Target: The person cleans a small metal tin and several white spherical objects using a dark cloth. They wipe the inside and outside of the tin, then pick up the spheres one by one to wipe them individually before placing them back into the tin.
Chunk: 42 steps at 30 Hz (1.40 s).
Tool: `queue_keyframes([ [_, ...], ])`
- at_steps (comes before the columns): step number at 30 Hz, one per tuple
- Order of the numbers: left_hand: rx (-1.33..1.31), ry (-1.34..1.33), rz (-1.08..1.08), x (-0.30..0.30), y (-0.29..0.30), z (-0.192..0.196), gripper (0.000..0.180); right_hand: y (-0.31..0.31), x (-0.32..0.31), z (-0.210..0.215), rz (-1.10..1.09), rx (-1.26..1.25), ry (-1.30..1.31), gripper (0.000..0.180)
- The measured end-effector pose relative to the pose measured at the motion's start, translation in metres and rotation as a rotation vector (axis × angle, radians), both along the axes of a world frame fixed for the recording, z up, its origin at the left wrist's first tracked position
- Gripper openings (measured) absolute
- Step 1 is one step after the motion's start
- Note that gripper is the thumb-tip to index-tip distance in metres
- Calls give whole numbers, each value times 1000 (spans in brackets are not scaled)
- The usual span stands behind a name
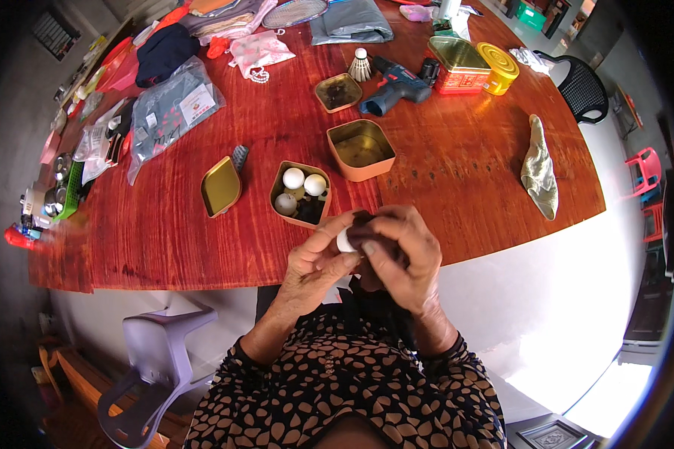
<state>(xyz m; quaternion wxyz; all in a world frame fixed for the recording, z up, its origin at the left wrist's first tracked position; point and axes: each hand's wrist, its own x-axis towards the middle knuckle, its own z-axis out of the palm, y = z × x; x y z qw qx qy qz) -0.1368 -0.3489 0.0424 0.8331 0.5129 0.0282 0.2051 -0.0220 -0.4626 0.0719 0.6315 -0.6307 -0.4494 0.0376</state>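
Observation:
My left hand (318, 262) grips a small white ball (344, 240), which looks like a table-tennis ball, between thumb and fingers. A dark brown cloth (386, 251) is pinched in my right hand (408, 258) and pressed against the ball's right side. Both hands meet just over the table's near edge. Right beyond them stands an open orange-brown tin (295, 220) with three balls inside, two bright white and one greyer. Another open tin (368, 172) of the same colour sits behind it to the right; no balls show in it.
Two tin lids, one at left (221, 187) and one farther back (338, 92), lie on the red-brown table (457, 202). Beyond are a shuttlecock (360, 67), cordless drill (398, 87), red tin (460, 81) and yellow tub (499, 67). A crumpled cloth (539, 172) lies right; a purple chair (157, 344) stands lower left.

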Motion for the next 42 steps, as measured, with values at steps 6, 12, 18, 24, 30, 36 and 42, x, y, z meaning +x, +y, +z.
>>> queue_keyframes([
  [6, 19, -5, 16, 3, -2, 8, 59, 4, 14, -9, 64, -65, 415, 16],
  [12, 22, 24, 74, 2, 1, 9, 37, -5, -4, 0, 68, -28, -189, 29],
  [18, 171, -27, 33, -1, 2, 0, 39, 2, -3, 8, 31, -111, 46, 23],
  [24, 84, 53, 81, -2, 1, -3, 51, 11, 7, -9, 74, -81, 396, 15],
  [30, -135, 53, 120, -3, 5, -9, 55, 7, -5, -14, 28, -74, -78, 29],
  [36, 360, 53, 344, -3, 7, -3, 55, 8, -2, 0, 135, -122, 81, 29],
  [42, 691, 17, 375, -2, 8, -2, 53, 13, 9, -5, 103, -136, 558, 13],
])
